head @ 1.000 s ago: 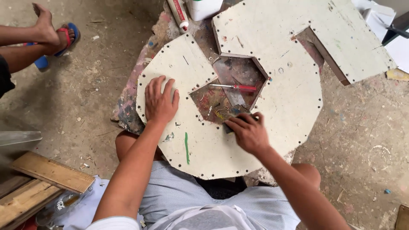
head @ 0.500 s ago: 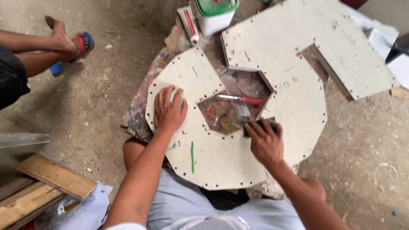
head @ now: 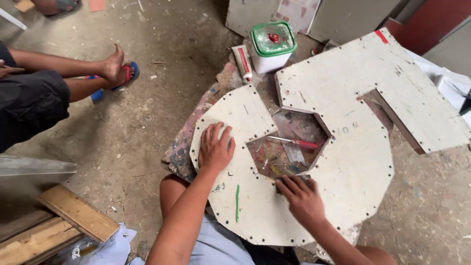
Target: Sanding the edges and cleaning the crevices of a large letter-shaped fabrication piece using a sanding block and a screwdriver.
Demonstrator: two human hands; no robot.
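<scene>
So there's a big white board panel (head: 294, 196), roughly octagonal with a hexagon-ish hole cut in the middle and little dots all round the rim, lying on a paint-splattered block on the dirt floor, right in front of the person's knees. Through the hole you can see a red-handled screwdriver (head: 297, 142) lying on the messy surface underneath.

Up by the top edge sits a white tub with a green lid (head: 273, 45), lid on, so I can't tell what's inside, and a tube (head: 242, 61) just beside it.

Compared with half a second ago the view has tilted up, so the tub shows whole now.

The left hand (head: 215, 147) is spread flat on the panel, left of the hole. The right hand (head: 300, 196) presses down at the hole's lower edge, fingers together; can't tell if it's gripping anything.

Someone else's sandalled foot (head: 117, 68) is off to the left.
</scene>
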